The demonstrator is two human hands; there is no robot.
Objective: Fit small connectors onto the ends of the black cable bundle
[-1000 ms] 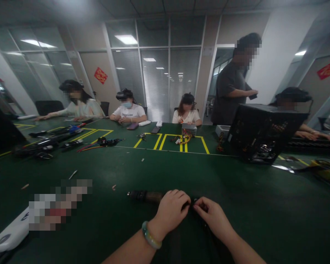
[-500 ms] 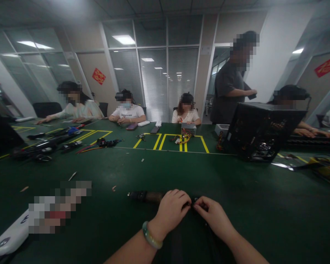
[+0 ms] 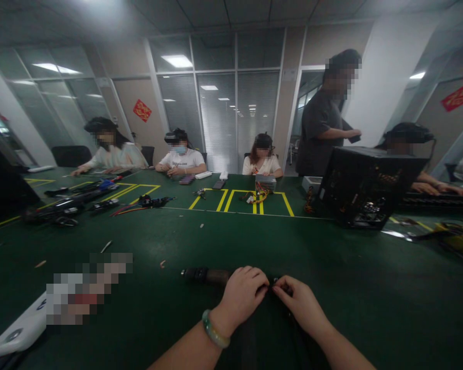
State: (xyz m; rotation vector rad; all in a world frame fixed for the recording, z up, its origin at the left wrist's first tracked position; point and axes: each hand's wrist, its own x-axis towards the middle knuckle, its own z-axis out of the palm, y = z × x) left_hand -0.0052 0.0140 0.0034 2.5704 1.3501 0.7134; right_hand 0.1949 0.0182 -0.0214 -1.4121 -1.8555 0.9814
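Note:
A dark cylindrical tool with a metal tip at its left end lies on the green table. My left hand, with a bracelet at the wrist, rests over its right part, fingers curled and pressed together. Close beside it on the right, my right hand pinches with thumb and forefinger near the tool's dark end. The fingertips of both hands almost meet. What each of them pinches is dark and too small to make out.
A black computer case stands at the right. Cables and black parts lie at the far left. A white object is at the lower left. Several people sit across the table; one person stands behind it.
The view has shifted slightly, so the background sits a little lower and further right. Both hands keep nearly the same pose and place.

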